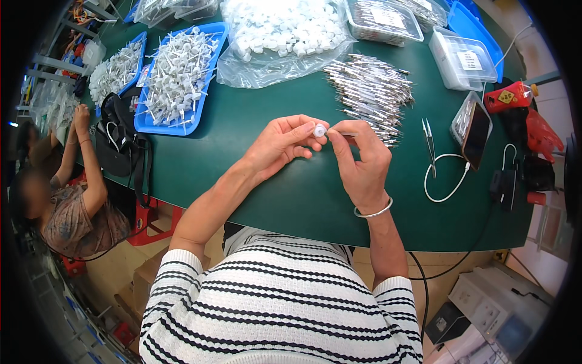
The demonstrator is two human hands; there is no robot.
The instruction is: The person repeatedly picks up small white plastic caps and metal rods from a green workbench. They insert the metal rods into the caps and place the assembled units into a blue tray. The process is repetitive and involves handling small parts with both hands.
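Observation:
Between the thumb and fingers of my left hand (280,144) is a small white plastic cap (319,130), its round face turned up. My right hand (365,159) pinches a thin metal pin (343,133) at the cap's edge; most of the pin is hidden by the fingers. Whether the pin sits inside the cap or only touches it, I cannot tell. Just beyond my right hand lies a pile of slim metal-and-white pins (373,91). A see-through bag of white caps (285,42) lies beyond both hands.
Blue trays (193,126) of white stemmed parts stand at the left, near a black bag (115,145). Tweezers (429,142), a white cable (445,199) and a phone (476,136) lie right. Plastic boxes (388,27) line the back. Another person (79,206) works at far left.

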